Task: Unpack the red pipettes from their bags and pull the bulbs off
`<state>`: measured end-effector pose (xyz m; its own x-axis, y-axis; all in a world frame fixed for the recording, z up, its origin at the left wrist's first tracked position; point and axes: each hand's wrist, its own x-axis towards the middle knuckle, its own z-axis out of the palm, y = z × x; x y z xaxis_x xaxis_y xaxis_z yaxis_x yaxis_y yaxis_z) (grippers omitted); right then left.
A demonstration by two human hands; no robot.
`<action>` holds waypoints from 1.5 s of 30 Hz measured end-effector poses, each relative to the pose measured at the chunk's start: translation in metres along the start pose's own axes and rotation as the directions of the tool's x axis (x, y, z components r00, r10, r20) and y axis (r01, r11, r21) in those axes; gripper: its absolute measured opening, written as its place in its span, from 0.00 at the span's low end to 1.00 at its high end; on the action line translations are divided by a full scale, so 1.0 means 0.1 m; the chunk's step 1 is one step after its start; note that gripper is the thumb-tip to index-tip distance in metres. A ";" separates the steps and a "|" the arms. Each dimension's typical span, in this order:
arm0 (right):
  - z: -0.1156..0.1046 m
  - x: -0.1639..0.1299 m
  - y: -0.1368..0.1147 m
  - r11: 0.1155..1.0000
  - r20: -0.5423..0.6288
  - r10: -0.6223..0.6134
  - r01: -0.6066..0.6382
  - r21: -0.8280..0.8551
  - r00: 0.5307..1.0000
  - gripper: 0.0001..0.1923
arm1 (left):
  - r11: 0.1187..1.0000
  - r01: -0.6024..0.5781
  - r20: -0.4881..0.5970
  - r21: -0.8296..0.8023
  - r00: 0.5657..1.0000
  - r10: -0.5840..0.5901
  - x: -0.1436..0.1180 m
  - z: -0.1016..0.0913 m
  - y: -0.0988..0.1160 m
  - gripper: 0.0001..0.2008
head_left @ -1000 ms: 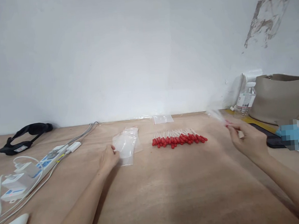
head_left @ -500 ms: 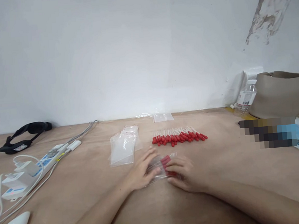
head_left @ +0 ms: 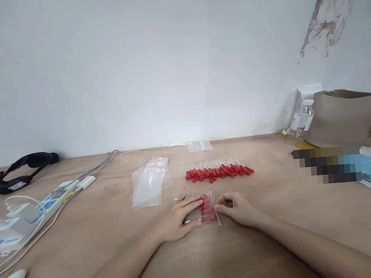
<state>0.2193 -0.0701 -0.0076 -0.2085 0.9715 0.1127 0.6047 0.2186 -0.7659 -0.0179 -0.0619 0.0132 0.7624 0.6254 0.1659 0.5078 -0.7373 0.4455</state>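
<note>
Lying flat on the desk (head_left: 276, 234), the small clear bag (head_left: 201, 212) of red-tipped sticks looks light, limp and slippery, pressed down by the left hand's (head_left: 175, 221) spread fingers while the right hand (head_left: 237, 208) pinches its edge, probably the surest hold.

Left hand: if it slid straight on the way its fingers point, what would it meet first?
The left hand points right across the small bag of red-tipped sticks; beyond it, probably the right hand's fingertips.
</note>
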 end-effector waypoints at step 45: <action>0.17 0.08 -0.08 0.993 -0.138 -0.119 0.117 -0.026 0.983 0.12 | 0.994 -0.104 -0.229 -0.014 0.969 0.098 0.55 0.16 -0.02 0.15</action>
<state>0.1998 -0.0661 -0.0114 -0.1706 0.9418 0.2896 0.5957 0.3327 -0.7310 0.0298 -0.0302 0.0073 0.6966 0.5918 0.4055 0.4203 -0.7947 0.4379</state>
